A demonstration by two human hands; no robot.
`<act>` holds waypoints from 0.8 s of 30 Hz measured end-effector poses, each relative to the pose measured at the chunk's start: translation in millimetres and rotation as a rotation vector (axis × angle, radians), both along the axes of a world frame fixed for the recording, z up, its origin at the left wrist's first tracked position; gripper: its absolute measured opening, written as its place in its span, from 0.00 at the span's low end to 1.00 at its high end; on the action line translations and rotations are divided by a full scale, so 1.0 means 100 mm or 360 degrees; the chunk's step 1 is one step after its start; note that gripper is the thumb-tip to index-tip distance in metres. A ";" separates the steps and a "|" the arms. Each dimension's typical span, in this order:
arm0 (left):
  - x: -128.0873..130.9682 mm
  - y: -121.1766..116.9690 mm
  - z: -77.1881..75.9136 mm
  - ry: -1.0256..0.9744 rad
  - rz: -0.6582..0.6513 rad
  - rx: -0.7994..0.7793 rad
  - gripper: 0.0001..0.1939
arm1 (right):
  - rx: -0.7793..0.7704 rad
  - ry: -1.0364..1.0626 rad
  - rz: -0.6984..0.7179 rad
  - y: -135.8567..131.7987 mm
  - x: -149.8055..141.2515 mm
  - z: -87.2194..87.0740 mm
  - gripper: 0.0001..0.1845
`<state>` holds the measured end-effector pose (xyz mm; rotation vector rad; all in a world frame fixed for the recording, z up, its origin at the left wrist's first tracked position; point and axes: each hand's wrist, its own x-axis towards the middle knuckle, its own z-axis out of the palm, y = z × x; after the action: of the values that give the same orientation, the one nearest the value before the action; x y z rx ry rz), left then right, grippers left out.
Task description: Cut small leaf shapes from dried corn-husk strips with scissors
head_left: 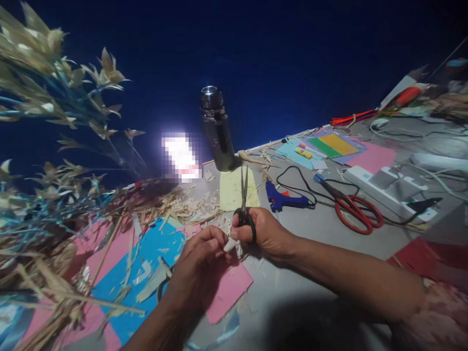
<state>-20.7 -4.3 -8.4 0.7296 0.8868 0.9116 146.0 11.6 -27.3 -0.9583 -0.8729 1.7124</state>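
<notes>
My right hand (268, 234) is closed around the black handles of a small pair of scissors (243, 195), whose blades point away from me, slightly apart. Just left of it, my left hand (199, 253) pinches a small pale piece of dried husk (230, 244) between thumb and fingers. The piece lies between both hands, close to the right fingertips; whether those touch it I cannot tell. Beneath the hands is a pink paper sheet (230, 295), and beyond the scissors a pale yellow sheet (228, 190).
A dark flask (218, 141) stands upright behind the yellow sheet. To the right are a blue glue gun (287, 200), red-handled scissors (360, 214) and a white power strip (380, 190) with cables. Dried stalks (54, 292), blue paper (129, 292) and husk scraps (183, 207) crowd the left.
</notes>
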 end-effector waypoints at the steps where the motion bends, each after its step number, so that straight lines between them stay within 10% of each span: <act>1: -0.01 0.00 -0.01 -0.0053 0.0000 -0.0027 0.13 | 0.0018 0.0002 -0.0033 0.00 0.00 -0.01 0.20; 24: 0.04 -0.01 -0.15 -0.0160 -0.0074 0.0074 0.10 | -0.0088 0.0306 0.0054 -0.03 -0.06 0.00 0.23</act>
<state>-16.7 -5.4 -23.1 0.7350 0.7596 0.9219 140.4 8.5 -27.2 -0.8030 -0.7224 1.8323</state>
